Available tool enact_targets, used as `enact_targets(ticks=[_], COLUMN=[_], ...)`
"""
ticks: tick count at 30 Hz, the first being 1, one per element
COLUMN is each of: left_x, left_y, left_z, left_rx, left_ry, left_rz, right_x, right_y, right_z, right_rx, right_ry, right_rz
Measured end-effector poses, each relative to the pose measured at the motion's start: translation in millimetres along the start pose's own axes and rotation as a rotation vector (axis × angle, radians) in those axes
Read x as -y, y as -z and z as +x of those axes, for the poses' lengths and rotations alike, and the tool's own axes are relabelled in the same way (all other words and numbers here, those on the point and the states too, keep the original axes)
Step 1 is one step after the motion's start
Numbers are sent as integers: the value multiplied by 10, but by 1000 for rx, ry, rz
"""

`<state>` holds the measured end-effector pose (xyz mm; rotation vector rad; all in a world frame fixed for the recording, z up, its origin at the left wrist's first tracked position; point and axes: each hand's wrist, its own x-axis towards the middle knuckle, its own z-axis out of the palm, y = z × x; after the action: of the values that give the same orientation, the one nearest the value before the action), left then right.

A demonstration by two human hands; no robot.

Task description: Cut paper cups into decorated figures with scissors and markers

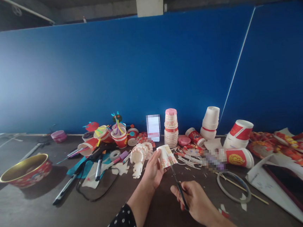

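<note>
My left hand (154,170) grips a piece of white paper cup (166,155) with a pink and yellow print, thumb on its near side. My right hand (195,201) is closed round the handles of dark scissors (179,186). The scissor blades point away from me and reach the lower edge of the cup piece; whether they are parted is too small to tell. White cut paper pieces (139,156) lie just left of my left hand. Behind the cup piece stands a stack of paper cups (171,133) topped in pink.
To the left are a red and gold bowl (26,171), a glue gun (75,182), a marker (99,168) and decorated cups (120,139). On the right lie a tape ring (233,187), a wooden stick (256,197), red cups (239,158) and a dark phone (296,189). A lit screen (153,127) leans near the blue wall.
</note>
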<state>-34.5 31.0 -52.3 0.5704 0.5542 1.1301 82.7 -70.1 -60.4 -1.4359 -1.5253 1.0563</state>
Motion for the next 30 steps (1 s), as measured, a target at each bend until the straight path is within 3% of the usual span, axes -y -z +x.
enact_targets(ticks=[30], left_x=[-13], left_y=[-53], left_z=[-55], left_rx=[70], left_ry=[-42], left_rz=[44], right_x=[-63], right_y=[10], right_z=[9], right_rx=[-3], right_ry=[7], right_rz=[-22])
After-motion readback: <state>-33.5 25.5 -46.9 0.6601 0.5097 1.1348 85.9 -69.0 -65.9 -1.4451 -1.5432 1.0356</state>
